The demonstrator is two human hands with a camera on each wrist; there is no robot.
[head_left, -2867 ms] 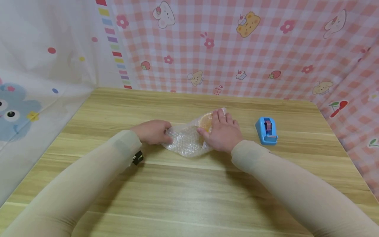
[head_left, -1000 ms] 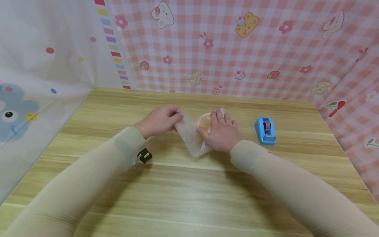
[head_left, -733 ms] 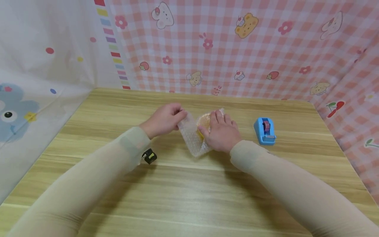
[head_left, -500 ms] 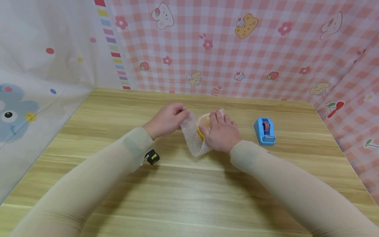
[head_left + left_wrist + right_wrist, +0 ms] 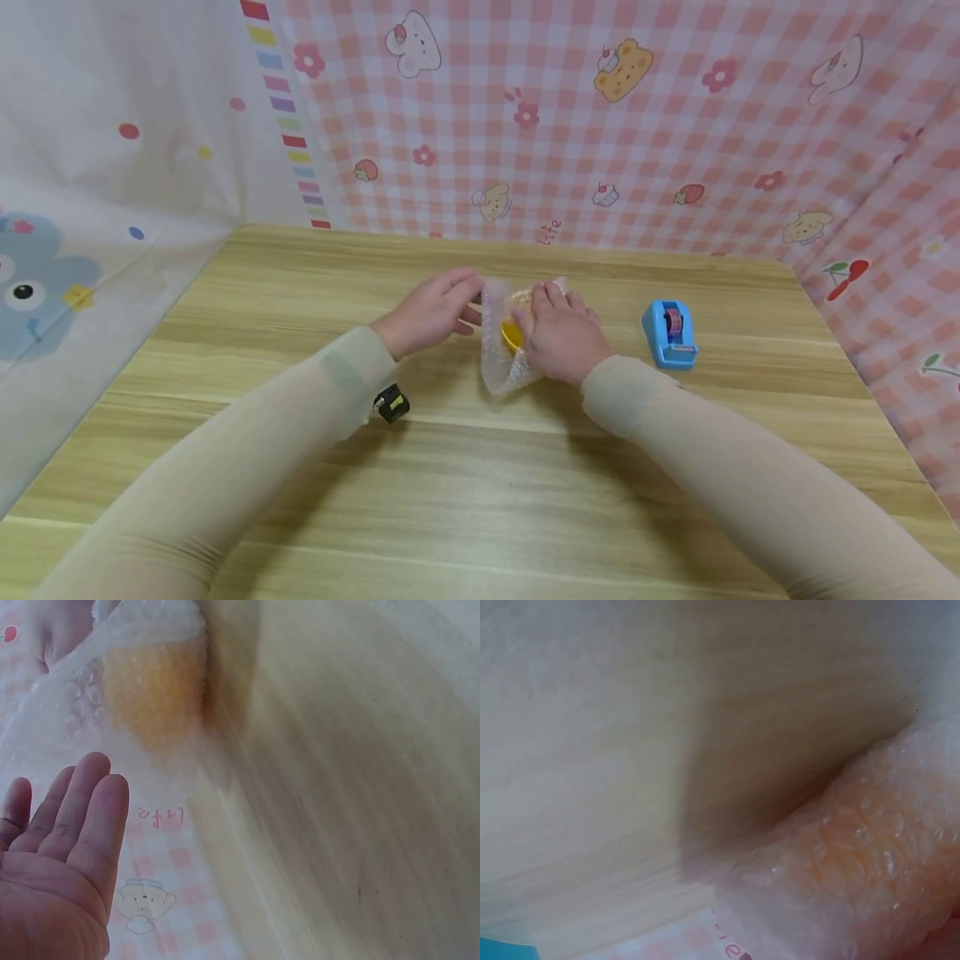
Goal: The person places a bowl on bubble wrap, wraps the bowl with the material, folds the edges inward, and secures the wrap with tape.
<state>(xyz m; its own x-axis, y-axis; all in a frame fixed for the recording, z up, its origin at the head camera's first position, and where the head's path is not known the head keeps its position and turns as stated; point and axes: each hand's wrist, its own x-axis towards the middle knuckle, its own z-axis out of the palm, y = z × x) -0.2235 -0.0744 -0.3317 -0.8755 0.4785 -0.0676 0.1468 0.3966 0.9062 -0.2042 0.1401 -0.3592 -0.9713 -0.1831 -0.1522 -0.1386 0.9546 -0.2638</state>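
Observation:
A sheet of bubble wrap stands folded up along its left side, partly round a yellow round-edged thing. Through the wrap, this thing shows as an orange-yellow patch in the left wrist view; its kind cannot be told. My right hand lies over the wrapped thing with fingers straight, hiding its right part. My left hand is at the raised left flap, fingers extended and palm facing the wrap, gripping nothing. Bubbles of the wrap fill the lower right of the right wrist view.
A blue tape dispenser with a pinkish roll stands on the wooden table, right of my right hand. A small black device hangs at my left wrist. A pink checked curtain rises behind the table.
My left hand lifted the wrap's left side, carried it rightward toward the yellow thing and released its pinch, fingers now straight. The flap stands more upright. My right hand has stayed in place.

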